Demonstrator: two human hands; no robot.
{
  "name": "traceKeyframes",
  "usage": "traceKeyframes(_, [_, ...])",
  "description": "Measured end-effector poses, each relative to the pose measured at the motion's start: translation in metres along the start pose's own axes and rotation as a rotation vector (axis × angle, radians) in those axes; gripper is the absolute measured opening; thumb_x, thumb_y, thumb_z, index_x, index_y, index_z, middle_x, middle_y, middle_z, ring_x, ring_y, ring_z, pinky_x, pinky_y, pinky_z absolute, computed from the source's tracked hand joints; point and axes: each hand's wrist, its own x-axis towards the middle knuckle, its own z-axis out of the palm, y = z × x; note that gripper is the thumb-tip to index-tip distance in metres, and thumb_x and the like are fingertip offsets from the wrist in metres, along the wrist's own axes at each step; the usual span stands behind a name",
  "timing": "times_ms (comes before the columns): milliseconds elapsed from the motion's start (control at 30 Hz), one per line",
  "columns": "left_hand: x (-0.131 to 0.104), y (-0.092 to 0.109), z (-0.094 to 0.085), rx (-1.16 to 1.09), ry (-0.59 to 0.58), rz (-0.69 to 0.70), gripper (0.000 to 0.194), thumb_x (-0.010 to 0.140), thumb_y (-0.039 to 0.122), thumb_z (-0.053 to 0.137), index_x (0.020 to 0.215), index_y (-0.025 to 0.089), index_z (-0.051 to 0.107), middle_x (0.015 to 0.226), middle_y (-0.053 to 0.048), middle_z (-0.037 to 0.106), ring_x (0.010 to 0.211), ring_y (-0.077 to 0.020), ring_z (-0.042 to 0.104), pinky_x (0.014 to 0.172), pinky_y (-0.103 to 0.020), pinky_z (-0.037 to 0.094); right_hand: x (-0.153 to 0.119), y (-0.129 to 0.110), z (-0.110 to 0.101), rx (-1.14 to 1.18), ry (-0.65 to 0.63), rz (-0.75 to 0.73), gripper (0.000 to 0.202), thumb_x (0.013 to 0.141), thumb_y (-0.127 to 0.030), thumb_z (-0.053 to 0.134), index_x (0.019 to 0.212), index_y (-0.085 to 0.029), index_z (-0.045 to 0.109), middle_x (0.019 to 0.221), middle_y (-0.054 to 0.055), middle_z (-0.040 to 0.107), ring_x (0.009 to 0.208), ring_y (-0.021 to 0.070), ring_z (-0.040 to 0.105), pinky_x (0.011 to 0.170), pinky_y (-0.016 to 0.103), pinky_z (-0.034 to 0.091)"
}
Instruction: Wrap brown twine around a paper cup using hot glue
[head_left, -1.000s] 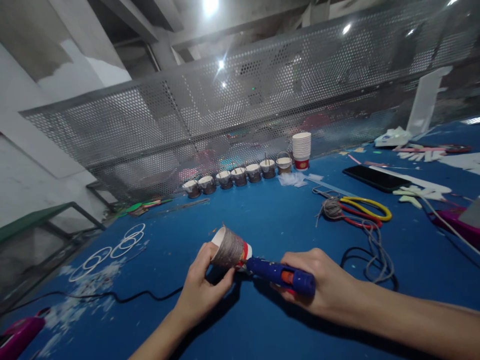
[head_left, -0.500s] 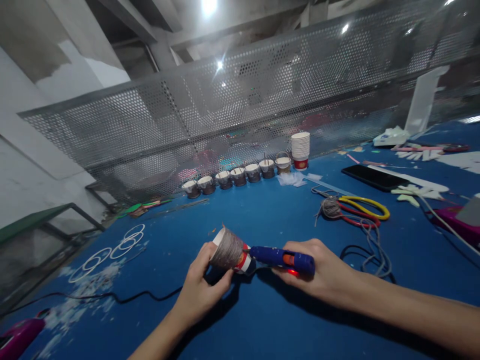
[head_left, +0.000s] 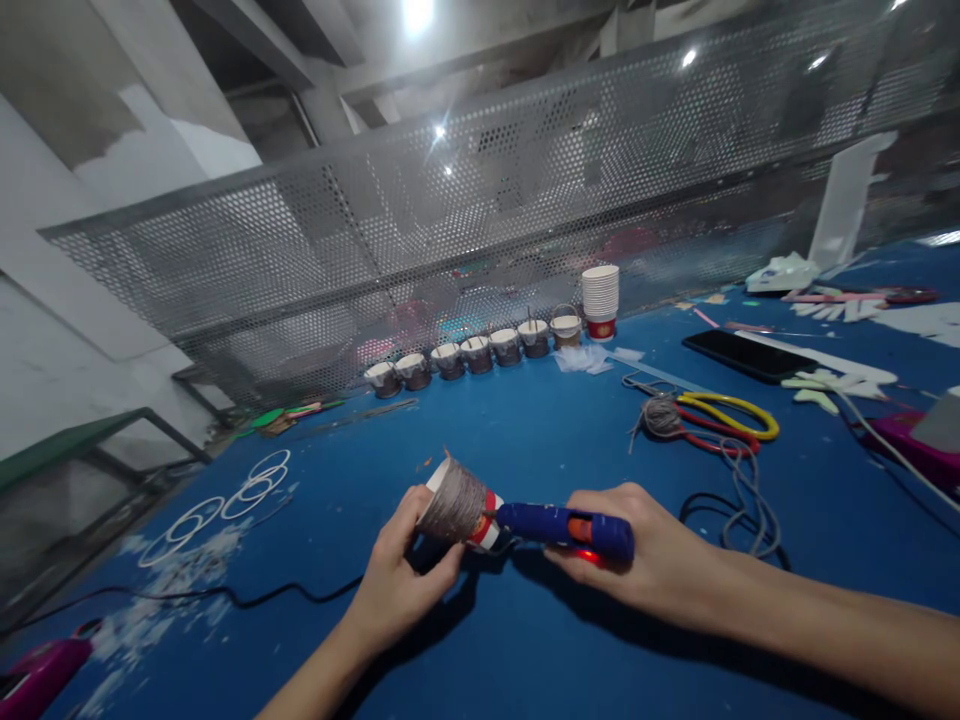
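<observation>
My left hand point(head_left: 409, 560) grips a paper cup point(head_left: 453, 503) tilted on its side, mouth toward the upper left. Grey-brown yarn is wound round most of the cup, while its red and white lower end stays bare. In my right hand point(head_left: 630, 540) is a blue hot glue gun point(head_left: 559, 524) with an orange part and a glowing red light. The gun's nozzle points left and meets the cup near the edge of the yarn; whether it touches is too small to tell. A grey ball of yarn point(head_left: 661, 416) lies beyond, to the right.
Along the mesh panel point(head_left: 465, 220) stand several wrapped cups point(head_left: 476, 354) and a stack of paper cups point(head_left: 601, 300). Scissors point(head_left: 731, 412) with yellow and red handles and a black phone point(head_left: 748, 356) lie right. White rings point(head_left: 255, 485) and a black cord point(head_left: 247, 602) are left.
The glue gun and my right hand have shifted very slightly down and right. The cup has turned or moved a touch to the left in my left hand.
</observation>
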Motion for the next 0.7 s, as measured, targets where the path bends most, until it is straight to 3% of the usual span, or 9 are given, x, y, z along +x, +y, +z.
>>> traceKeyframes(267, [0.001, 0.0, 0.0, -0.076, -0.023, -0.02, 0.019, 0.073, 0.023, 0.062, 0.092, 0.019, 0.064, 0.09, -0.005, 0.066, 0.08, -0.0174, 0.063, 0.074, -0.026, 0.053, 0.006, 0.002, -0.005, 0.127, 0.01, 0.096, 0.027, 0.078, -0.038, 0.059, 0.063, -0.016, 0.055, 0.054, -0.004, 0.046, 0.05, 0.0083, 0.036, 0.046, 0.021, 0.031])
traceKeyframes(467, [0.002, 0.001, -0.002, -0.165, 0.03, -0.286, 0.044, 0.066, 0.033, 0.069, 0.104, 0.014, 0.061, 0.105, -0.013, 0.068, 0.096, -0.0265, 0.065, 0.087, -0.037, 0.052, 0.016, 0.001, -0.021, 0.334, -0.051, 0.249, 0.026, 0.078, -0.041, 0.06, 0.067, -0.017, 0.059, 0.053, -0.006, 0.043, 0.047, 0.0079, 0.035, 0.046, 0.022, 0.029])
traceKeyframes(567, [0.007, 0.008, -0.003, -0.168, -0.007, -0.377, 0.041, 0.068, 0.035, 0.067, 0.102, 0.014, 0.06, 0.099, -0.012, 0.069, 0.091, -0.026, 0.066, 0.084, -0.038, 0.052, 0.025, 0.013, -0.028, 0.249, -0.001, 0.331, 0.035, 0.08, -0.048, 0.057, 0.064, -0.016, 0.06, 0.055, -0.001, 0.054, 0.047, 0.0101, 0.043, 0.048, 0.024, 0.033])
traceKeyframes(700, [0.011, 0.014, -0.003, -0.174, -0.037, -0.358, 0.026, 0.071, 0.032, 0.063, 0.092, 0.017, 0.06, 0.087, -0.005, 0.069, 0.082, -0.0216, 0.066, 0.076, -0.033, 0.052, 0.039, 0.041, -0.029, 0.025, 0.097, 0.332, 0.034, 0.082, -0.05, 0.054, 0.074, -0.018, 0.062, 0.071, 0.005, 0.066, 0.066, 0.0174, 0.058, 0.061, 0.028, 0.041])
